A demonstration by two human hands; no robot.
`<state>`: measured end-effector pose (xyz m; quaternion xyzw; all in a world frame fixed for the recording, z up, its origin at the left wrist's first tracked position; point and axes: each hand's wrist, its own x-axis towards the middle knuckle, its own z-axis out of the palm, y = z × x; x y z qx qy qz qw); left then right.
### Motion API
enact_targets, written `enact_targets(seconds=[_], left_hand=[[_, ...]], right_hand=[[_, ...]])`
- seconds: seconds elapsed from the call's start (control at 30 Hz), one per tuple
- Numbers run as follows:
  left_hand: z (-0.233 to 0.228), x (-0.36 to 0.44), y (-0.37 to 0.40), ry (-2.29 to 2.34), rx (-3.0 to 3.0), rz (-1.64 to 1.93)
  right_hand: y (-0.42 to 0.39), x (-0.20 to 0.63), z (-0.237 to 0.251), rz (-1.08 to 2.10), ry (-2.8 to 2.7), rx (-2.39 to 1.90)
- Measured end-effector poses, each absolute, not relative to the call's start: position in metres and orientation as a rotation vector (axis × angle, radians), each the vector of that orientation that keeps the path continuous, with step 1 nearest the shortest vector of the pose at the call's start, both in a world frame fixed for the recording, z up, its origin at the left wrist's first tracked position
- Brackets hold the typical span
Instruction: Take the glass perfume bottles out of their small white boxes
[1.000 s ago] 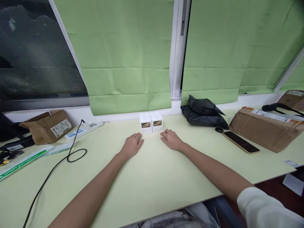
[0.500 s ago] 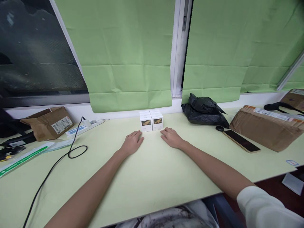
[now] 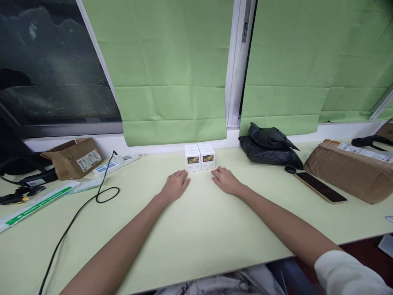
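Observation:
Several small white boxes stand close together against the far side of the table, below the green curtain. The front pair, a left box (image 3: 193, 161) and a right box (image 3: 208, 159), each bear a dark picture with a golden shape. My left hand (image 3: 175, 185) lies palm down on the table just in front and to the left of them, fingers out and holding nothing. On the other side my right hand (image 3: 226, 180) rests flat near the right box's front corner, also with nothing in it. Whether the fingertips touch the boxes I cannot tell.
At the right are a black plastic bag (image 3: 270, 145), a phone (image 3: 321, 187), a round black lid (image 3: 290, 169) and a brown carton (image 3: 350, 170). An open carton (image 3: 72, 157), a power strip (image 3: 123, 162) and a looping black cable (image 3: 78, 213) occupy the left.
The view has swung slightly to the left, so everything appears shifted right. Both hands keep their places beside the white boxes.

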<state>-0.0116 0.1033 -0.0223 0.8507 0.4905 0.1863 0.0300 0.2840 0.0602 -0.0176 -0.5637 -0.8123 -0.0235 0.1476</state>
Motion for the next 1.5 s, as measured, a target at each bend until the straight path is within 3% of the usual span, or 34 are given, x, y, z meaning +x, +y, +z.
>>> enact_targets(seconds=[1.5], left_hand=[[-0.0231, -0.0099, 0.0977, 1.498, 2.628, 0.58]], right_hand=[[0.0614, 0.2834, -0.0221, -0.069, -2.333, -1.652]])
